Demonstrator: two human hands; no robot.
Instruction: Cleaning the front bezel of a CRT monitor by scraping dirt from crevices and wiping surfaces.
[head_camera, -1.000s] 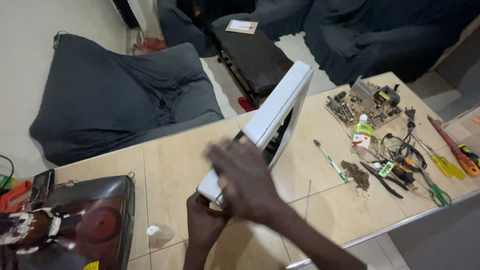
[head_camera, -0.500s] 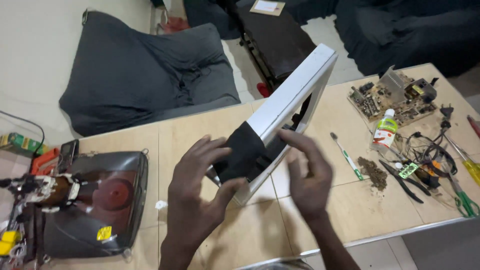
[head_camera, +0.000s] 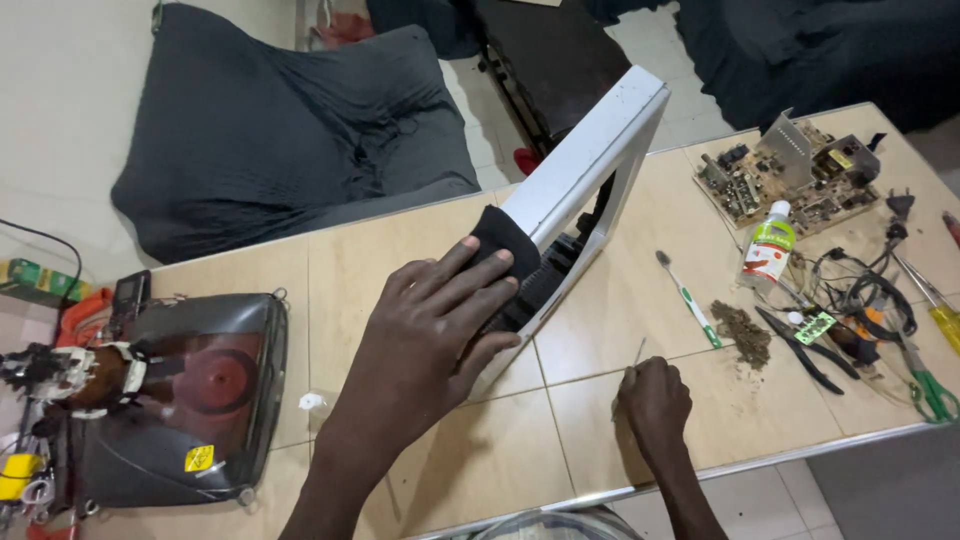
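Right hand now down on table

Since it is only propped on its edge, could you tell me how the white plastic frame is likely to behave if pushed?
The white plastic frame stands tilted on one narrow edge, steadied by the left hand through a black cloth, so it would probably tip over easily. It is a hollow open shell, likely light for its size. Its thin walls may flex a little.
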